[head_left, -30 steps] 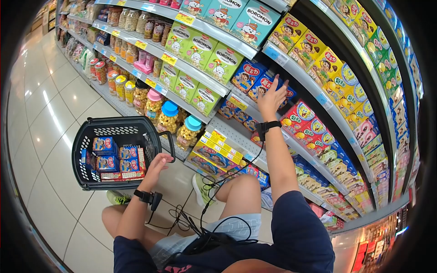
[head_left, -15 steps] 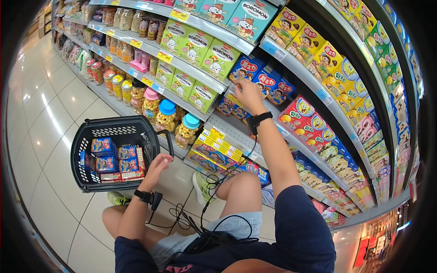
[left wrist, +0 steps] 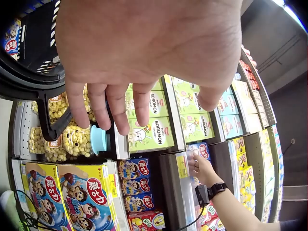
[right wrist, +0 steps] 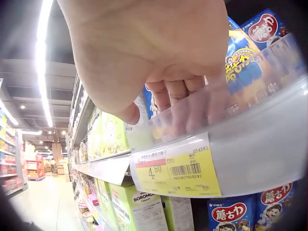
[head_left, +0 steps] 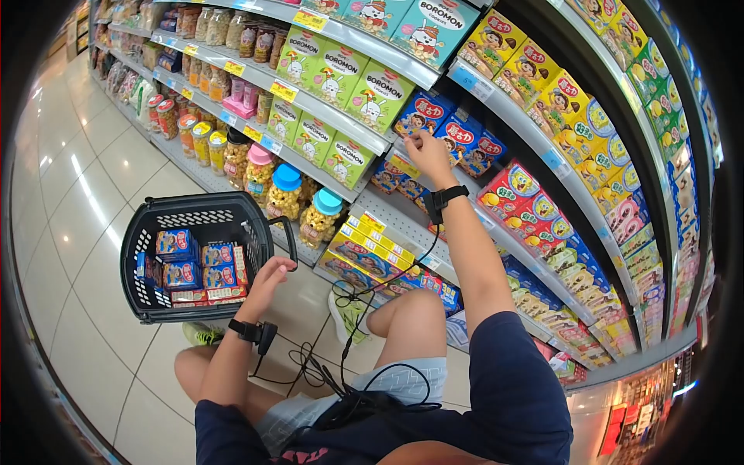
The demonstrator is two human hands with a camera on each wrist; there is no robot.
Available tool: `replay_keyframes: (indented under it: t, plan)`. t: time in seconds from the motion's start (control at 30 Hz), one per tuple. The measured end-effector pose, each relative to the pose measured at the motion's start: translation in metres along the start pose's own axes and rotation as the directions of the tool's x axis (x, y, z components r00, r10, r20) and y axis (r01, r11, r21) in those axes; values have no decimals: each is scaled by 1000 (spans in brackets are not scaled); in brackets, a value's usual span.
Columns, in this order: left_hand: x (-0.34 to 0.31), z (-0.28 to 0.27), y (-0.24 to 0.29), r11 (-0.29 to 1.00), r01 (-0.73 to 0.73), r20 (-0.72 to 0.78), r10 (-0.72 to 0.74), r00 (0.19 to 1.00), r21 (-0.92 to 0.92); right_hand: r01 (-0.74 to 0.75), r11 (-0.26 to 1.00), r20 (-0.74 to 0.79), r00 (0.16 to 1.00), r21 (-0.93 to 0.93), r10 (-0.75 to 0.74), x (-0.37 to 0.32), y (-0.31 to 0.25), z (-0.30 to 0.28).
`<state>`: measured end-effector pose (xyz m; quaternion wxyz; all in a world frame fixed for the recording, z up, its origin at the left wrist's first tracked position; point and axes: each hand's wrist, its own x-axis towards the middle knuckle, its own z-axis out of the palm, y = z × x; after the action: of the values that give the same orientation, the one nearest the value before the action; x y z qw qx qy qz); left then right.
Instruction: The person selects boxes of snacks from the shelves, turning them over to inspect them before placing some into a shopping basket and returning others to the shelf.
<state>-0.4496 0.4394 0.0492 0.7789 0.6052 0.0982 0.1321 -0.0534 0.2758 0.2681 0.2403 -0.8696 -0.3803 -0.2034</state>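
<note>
My right hand is at the shelf's front edge, beside blue snack boxes with a red oval logo. In the right wrist view its fingers are slightly bent behind a clear plastic lip, the thumb apart from them, with nothing seen gripped. A 4.50 price tag is fixed on that lip. My left hand hangs relaxed by the handle of a black basket; its fingers are straight in the left wrist view. Inside the basket lie several blue boxes over red ones.
Green cookie boxes fill shelves to the left. Jars with blue lids stand low beside the basket. Red boxes and yellow boxes line shelves on the right. A black cable loops over my lap and legs.
My right hand has moved from on top of the blue boxes leftward to the shelf lip. The blue boxes now show nearer the shelf's front. The left hand stays by the basket handle.
</note>
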Motion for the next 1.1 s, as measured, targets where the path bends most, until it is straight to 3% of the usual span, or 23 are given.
replay_keyframes:
  t: [0.17, 0.2, 0.23, 0.33, 0.4, 0.47, 0.53, 0.57, 0.63, 0.67, 0.73, 0.77, 0.8, 0.87, 0.93, 1.0, 1.03, 1.1]
  plan:
    - [-1, 0, 3, 1000, -19, 13, 19, 1000, -24, 54, 999, -42, 998, -7, -54, 0, 7, 1]
    - [0, -1, -4, 998, -27, -1, 27, 1000, -55, 27, 991, 0, 1000, -129, -27, 0, 2, -5]
    - [1, -2, -11, 997, -81, 13, 81, 997, -7, 96, 988, -69, 992, -124, -105, -1, 4, -2]
    - [6, -2, -19, 987, -161, -42, 161, 986, 4, 228, 962, -97, 972, 150, -215, -19, -63, -5]
    - [4, 3, -7, 986, -93, -42, 88, 995, -142, 282, 918, 22, 954, 279, -300, -40, -113, 9]
    - [-1, 0, 5, 988, -61, -49, 55, 997, -139, 271, 820, 182, 895, 504, -408, -66, -162, 43]
    - [-6, -2, 14, 991, -38, -29, 34, 999, -131, 154, 746, 375, 788, 647, -488, -87, -202, 88]
    - [-10, -3, 16, 997, -71, -42, 70, 997, -29, 37, 737, 488, 727, 675, -483, -96, -214, 122]
    - [-19, -9, 21, 983, -163, -104, 172, 980, 88, -228, 707, 694, 533, 670, -485, -112, -242, 193]
    - [-26, -13, 32, 984, -153, -123, 164, 979, 91, -372, 684, 773, 399, 628, -493, -117, -259, 220]
    - [-38, -33, 52, 979, -203, -209, 194, 958, -20, -565, 703, 901, 243, 432, -359, -127, -299, 268]
    - [-41, -49, 49, 972, -234, -291, 230, 929, 21, -622, 693, 926, 167, 365, -338, -133, -314, 298]
    - [-50, -65, 57, 976, -211, -360, 178, 916, -54, -680, 671, 950, 133, 296, -284, -141, -332, 323]
    - [-65, -92, 62, 928, -346, -491, 238, 838, -141, -820, 553, 982, 60, 151, -180, -154, -361, 378]
    - [-81, -113, 76, 950, -270, -486, 163, 859, -158, -895, 443, 998, 47, 56, -29, -170, -380, 442]
    - [-82, -123, 73, 955, -290, -488, 222, 844, -67, -910, 413, 999, -18, -29, 31, -179, -397, 488]
    - [-79, -123, 79, 953, -302, -521, 245, 818, -27, -902, 431, 998, -44, -25, -34, -182, -400, 503]
    - [-65, -128, 77, 918, -387, -537, 372, 757, 89, -933, 360, 1000, 8, 18, -30, -194, -409, 548]
